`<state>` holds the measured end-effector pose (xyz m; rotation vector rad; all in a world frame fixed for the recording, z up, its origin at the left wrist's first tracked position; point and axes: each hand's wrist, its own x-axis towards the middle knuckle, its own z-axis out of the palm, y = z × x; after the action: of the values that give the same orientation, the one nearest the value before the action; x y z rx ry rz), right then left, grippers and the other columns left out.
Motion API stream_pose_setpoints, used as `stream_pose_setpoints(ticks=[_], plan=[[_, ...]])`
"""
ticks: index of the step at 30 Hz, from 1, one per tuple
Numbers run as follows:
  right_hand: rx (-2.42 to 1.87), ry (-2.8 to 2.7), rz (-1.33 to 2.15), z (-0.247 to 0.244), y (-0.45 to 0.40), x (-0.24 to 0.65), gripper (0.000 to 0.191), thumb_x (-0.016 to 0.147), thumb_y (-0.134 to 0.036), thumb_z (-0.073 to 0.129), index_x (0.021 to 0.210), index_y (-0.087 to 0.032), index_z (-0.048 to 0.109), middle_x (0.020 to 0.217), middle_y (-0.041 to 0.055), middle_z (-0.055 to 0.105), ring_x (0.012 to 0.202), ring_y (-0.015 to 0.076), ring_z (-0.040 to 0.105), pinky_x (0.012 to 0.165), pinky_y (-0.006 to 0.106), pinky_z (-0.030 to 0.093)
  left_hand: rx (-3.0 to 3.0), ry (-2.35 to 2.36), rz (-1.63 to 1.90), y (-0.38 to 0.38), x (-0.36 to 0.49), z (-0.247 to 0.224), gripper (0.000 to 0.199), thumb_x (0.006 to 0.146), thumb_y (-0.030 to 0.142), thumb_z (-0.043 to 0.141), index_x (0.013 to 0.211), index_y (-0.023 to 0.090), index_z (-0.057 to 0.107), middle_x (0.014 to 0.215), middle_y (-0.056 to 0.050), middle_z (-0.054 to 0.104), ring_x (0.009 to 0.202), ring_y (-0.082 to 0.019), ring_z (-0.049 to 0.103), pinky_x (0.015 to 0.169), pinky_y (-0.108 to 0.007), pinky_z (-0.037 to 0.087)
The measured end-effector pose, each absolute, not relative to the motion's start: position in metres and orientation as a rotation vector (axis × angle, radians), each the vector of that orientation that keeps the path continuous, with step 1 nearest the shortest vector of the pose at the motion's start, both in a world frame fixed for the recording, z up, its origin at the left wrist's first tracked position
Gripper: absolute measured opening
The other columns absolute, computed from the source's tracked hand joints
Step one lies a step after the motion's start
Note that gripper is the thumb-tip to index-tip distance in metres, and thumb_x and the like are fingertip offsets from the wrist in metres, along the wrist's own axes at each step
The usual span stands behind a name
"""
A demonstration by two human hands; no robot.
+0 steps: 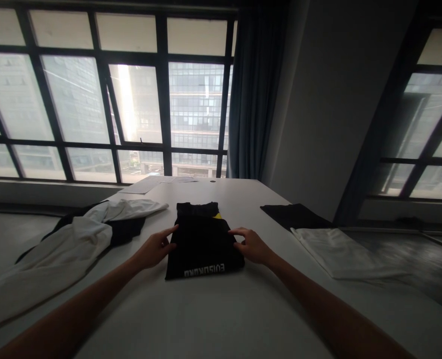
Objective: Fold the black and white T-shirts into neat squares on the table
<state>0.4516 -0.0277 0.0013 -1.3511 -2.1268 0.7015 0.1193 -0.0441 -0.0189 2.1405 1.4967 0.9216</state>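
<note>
A folded black T-shirt (204,244) lies on the white table in front of me. Pale block lettering runs upside down along its near edge, and a small yellow patch shows near its far end. My left hand (155,248) touches the shirt's left edge, index finger and thumb apart at their tips. On the right edge, my right hand (253,245) rests the same way, its index fingertip on the cloth and its thumb lower down. The other fingers of both hands are curled and partly hidden.
Loose white and black clothes (82,239) are heaped at the left. On the right side lie a folded black garment (298,215) and a white garment (348,254). Paper sheets (142,186) lie at the far end of the white table (206,319), near a dark curtain (249,99).
</note>
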Motion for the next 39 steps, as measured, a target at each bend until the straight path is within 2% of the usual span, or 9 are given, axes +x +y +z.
stream_pose_setpoints(ticks=[3,6,9,14,19,25,28,33,39], plan=[[-1.466,-2.259,0.498,-0.002,-0.028,0.453,0.043,0.083,-0.014,0.059,0.125,-0.011,0.065,0.129,0.0133,0.061,0.106,0.0233,0.062,0.093,0.034,0.05,2.166,1.633,0.754,-0.044,0.119,-0.024,0.063,0.08,0.04,0.058,0.14,0.019,0.054,0.104,-0.008,0.073,0.071,-0.021,0.066,0.073,-0.035,0.053],[-1.458,-2.247,0.323,-0.002,-0.031,0.451,0.038,0.09,-0.024,0.053,0.125,-0.013,0.065,0.13,0.0129,0.06,0.113,0.0254,0.06,0.097,0.037,0.048,2.382,1.734,0.843,-0.047,0.125,-0.025,0.053,0.087,0.048,0.053,0.135,0.026,0.058,0.146,-0.008,0.052,0.113,-0.03,0.061,0.098,-0.044,0.048],[-1.306,-2.262,0.254,-0.001,-0.035,0.442,0.047,0.095,-0.038,0.049,0.135,-0.017,0.057,0.142,0.0124,0.053,0.127,0.0266,0.051,0.107,0.041,0.04,2.595,1.581,0.867,-0.049,0.137,-0.029,0.054,0.095,0.053,0.041,0.141,0.026,0.053,0.153,-0.005,0.044,0.138,-0.03,0.04,0.113,-0.049,0.035],[-1.276,-2.581,0.416,-0.01,-0.04,0.429,0.076,0.093,-0.062,0.043,0.154,-0.018,0.031,0.162,0.0105,0.023,0.149,0.0281,0.017,0.121,0.048,0.007,2.547,1.538,0.443,-0.046,0.151,-0.046,0.072,0.094,0.063,0.038,0.152,0.02,0.033,0.161,-0.01,0.022,0.148,-0.031,0.021,0.119,-0.052,0.019],[-1.363,-2.703,0.497,-0.018,-0.034,0.434,0.083,0.091,-0.073,0.028,0.157,-0.023,0.019,0.164,0.0039,0.01,0.151,0.0256,0.004,0.121,0.047,-0.005,2.457,1.638,0.212,-0.045,0.146,-0.047,0.083,0.092,0.071,0.029,0.156,0.02,0.019,0.163,-0.007,0.007,0.151,-0.028,0.006,0.121,-0.053,0.007],[-1.374,-2.641,0.489,-0.019,-0.027,0.435,0.08,0.094,-0.069,0.026,0.156,-0.019,0.021,0.164,0.0062,0.011,0.151,0.0252,0.005,0.121,0.047,-0.002,2.44,1.703,0.167,-0.036,0.132,-0.043,0.076,0.095,0.068,0.026,0.156,0.024,0.019,0.163,-0.006,0.008,0.151,-0.03,0.006,0.119,-0.058,0.005],[-1.383,-2.563,0.524,-0.016,-0.023,0.444,0.065,0.099,-0.056,0.025,0.151,-0.019,0.036,0.16,0.0076,0.027,0.148,0.0266,0.021,0.121,0.05,0.006,2.483,1.586,0.158,-0.033,0.118,-0.039,0.067,0.098,0.059,0.028,0.156,0.027,0.018,0.163,-0.006,0.011,0.151,-0.028,0.009,0.119,-0.057,0.009],[-1.273,-2.498,0.454,-0.009,-0.012,0.47,0.053,0.086,-0.017,0.05,0.138,-0.023,0.056,0.147,0.0049,0.051,0.135,0.025,0.045,0.116,0.043,0.029,2.666,1.3,0.343,-0.032,0.088,-0.03,0.046,0.094,0.027,0.046,0.138,0.035,0.053,0.159,0.004,0.032,0.148,-0.026,0.024,0.12,-0.051,0.021],[-1.13,-2.56,0.262,-0.018,-0.002,0.464,0.038,0.084,-0.009,0.051,0.114,-0.02,0.072,0.136,0.0086,0.059,0.128,0.0269,0.052,0.109,0.046,0.038,2.662,1.218,0.509,-0.027,0.102,-0.032,0.032,0.089,0.022,0.049,0.112,0.027,0.071,0.135,-0.003,0.063,0.13,-0.024,0.052,0.111,-0.043,0.04]])
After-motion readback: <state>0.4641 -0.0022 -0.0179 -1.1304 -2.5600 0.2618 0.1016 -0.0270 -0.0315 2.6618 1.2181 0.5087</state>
